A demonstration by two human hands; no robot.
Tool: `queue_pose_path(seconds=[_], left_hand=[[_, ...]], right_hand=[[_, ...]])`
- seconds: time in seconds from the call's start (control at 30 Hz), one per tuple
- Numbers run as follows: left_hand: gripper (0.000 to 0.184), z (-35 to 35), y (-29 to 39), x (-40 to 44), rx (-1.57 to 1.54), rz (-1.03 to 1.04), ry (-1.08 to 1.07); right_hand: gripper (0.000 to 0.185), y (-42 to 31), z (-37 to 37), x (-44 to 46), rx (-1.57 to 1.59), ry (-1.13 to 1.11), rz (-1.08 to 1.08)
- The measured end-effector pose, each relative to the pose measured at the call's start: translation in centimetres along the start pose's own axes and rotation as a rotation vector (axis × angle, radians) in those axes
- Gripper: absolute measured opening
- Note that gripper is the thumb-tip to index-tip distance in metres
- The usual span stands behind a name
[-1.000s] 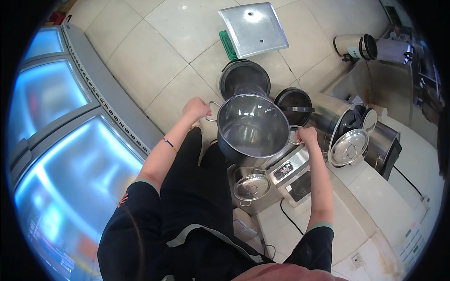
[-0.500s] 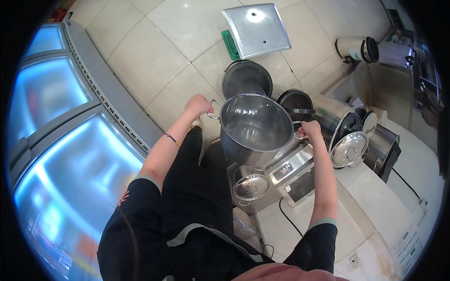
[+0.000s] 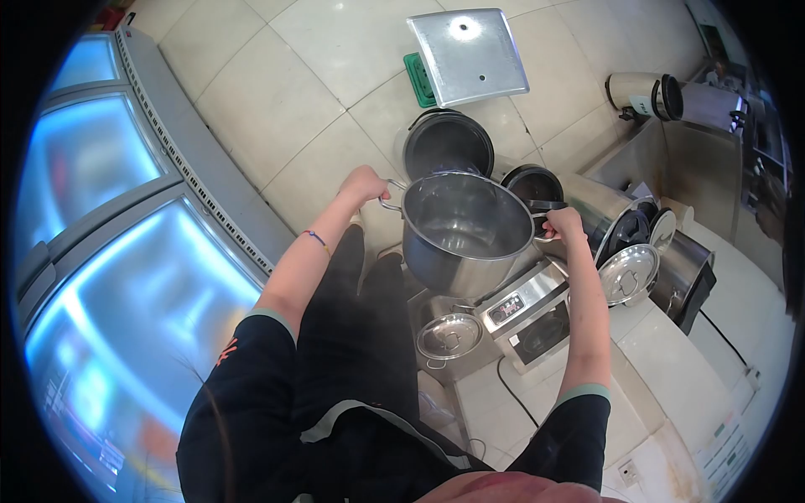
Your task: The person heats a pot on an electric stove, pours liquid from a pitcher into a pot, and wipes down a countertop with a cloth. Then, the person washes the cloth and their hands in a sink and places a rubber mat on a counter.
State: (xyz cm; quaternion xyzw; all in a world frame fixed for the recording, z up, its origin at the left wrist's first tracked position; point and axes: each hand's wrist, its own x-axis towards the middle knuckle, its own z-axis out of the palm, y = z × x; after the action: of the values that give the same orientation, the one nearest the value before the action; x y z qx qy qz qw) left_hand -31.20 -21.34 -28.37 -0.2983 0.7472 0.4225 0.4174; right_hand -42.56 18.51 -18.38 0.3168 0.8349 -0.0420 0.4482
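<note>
A large steel pot (image 3: 465, 264) hangs between my two hands, its open top tilted so that its dark, shiny inside shows. My left hand (image 3: 364, 185) is closed round the handle on the pot's left side. On the right side, my right hand (image 3: 563, 225) is closed round the other handle. Just beyond the pot stands a round black bin (image 3: 449, 144), partly covered by the rim. Below and to the right of the pot is an induction cooker (image 3: 524, 314) with a control panel. A steel lid (image 3: 450, 337) lies below the pot.
Glass-fronted coolers (image 3: 126, 310) line the left side. A square metal platform (image 3: 470, 57) stands on the tiled floor ahead. More lids (image 3: 629, 275), a steel pot (image 3: 686, 272), a sink (image 3: 703, 163) and a cylindrical container (image 3: 641, 95) are on the right.
Both hands have shifted slightly right with the pot. The pot is tipped further, showing more of its outer wall and less of its inside.
</note>
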Motion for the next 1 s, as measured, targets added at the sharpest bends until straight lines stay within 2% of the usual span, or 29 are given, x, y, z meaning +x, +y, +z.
queue_pose_path(seconds=[0.07,0.43,0.6,0.67,0.77,0.87,1.0], left_hand=[[0.016,0.2,0.0,-0.1,-0.007,0.033,0.024],[0.020,0.1,0.1,1.2,-0.045,0.029,-0.003],[0.009,0.2,-1.1,3.3,-0.146,-0.022,-0.048],[0.009,0.2,-1.4,3.9,-0.174,-0.062,-0.085],[0.009,-0.1,-1.5,4.2,-0.189,-0.084,-0.116],[0.019,-0.2,-1.4,4.6,-0.107,-0.095,-0.129],[0.018,-0.8,-1.2,5.4,-0.194,-0.153,-0.203]], right_hand=[[0.022,-0.3,-0.3,-0.1,-0.025,-0.006,-0.001],[0.024,-2.4,-1.2,4.0,-0.149,-0.033,-0.027],[0.025,-4.1,-1.7,6.3,-0.172,-0.072,0.006],[0.026,-5.2,-1.7,7.3,-0.262,-0.077,0.061],[0.020,-6.6,-2.2,7.9,-0.203,-0.113,0.045],[0.025,-8.3,-2.7,7.8,-0.361,-0.104,0.099],[0.018,-10.1,-3.2,11.2,-0.357,-0.209,0.104]])
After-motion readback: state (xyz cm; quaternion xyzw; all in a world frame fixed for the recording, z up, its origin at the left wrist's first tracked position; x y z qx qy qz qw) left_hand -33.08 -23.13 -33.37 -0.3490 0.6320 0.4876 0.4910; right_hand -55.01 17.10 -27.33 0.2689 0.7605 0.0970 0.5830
